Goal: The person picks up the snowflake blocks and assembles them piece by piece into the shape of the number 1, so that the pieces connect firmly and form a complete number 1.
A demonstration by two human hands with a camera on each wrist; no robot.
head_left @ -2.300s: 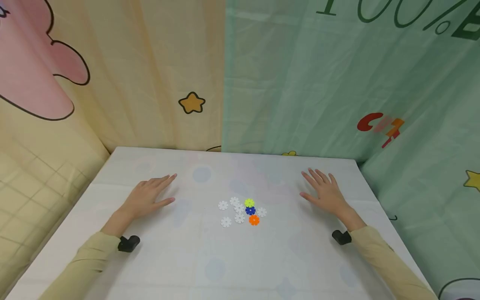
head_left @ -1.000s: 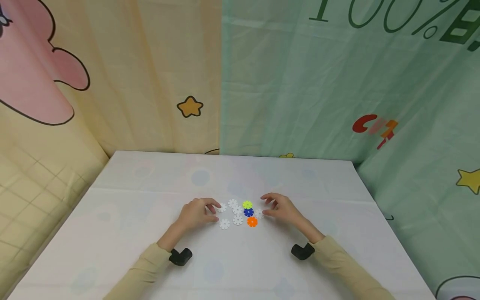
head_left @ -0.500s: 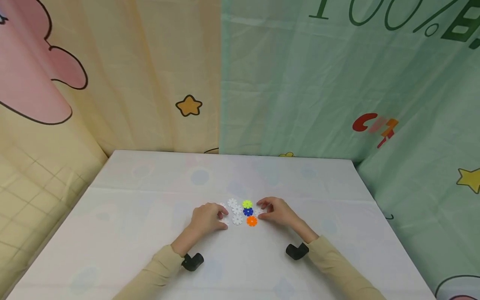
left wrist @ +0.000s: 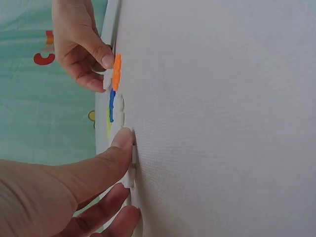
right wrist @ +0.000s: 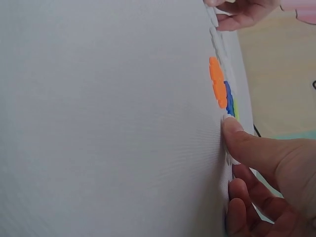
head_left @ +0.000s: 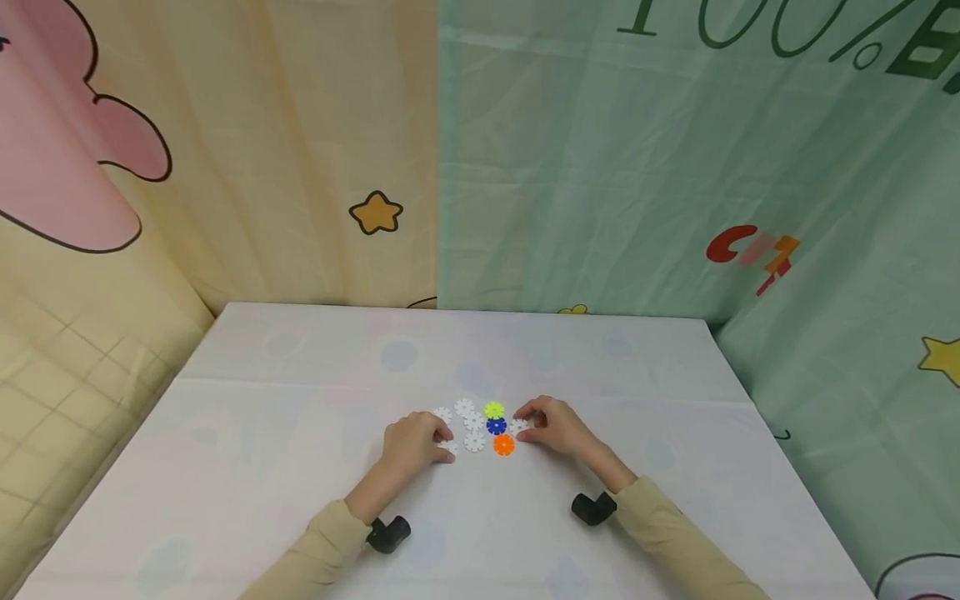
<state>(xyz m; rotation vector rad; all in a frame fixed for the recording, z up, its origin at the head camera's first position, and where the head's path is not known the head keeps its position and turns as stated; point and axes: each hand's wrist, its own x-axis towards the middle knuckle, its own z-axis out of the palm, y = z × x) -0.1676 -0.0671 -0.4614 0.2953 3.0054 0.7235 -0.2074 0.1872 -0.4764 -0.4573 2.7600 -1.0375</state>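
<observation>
Several flat, notched plastic snowflake discs lie together on the table. My left hand [head_left: 408,442] pinches the front left white snowflake disc [head_left: 451,447] at its edges, largely covering it. On the other side, my right hand [head_left: 558,427] holds the rightmost white snowflake disc [head_left: 518,426] between thumb and fingers, low at the tabletop. Between the hands lie a yellow-green disc [head_left: 494,410], a blue disc [head_left: 496,426] and an orange disc [head_left: 504,445]. More white discs [head_left: 474,442] sit just left of these. In the left wrist view, the left thumb [left wrist: 123,138] touches a white disc's edge.
A white cloth with pale dots covers the table [head_left: 315,367]. Behind it hang a yellow curtain [head_left: 300,167] and a green curtain [head_left: 570,167]. A black wrist mount [head_left: 388,534] sits on the left wrist, another black mount [head_left: 593,508] on the right.
Both hands came inward from wide apart, fingers spread, to the discs at either side. Over the last half second they have barely shifted; the left fingers have closed in on the front left disc.
</observation>
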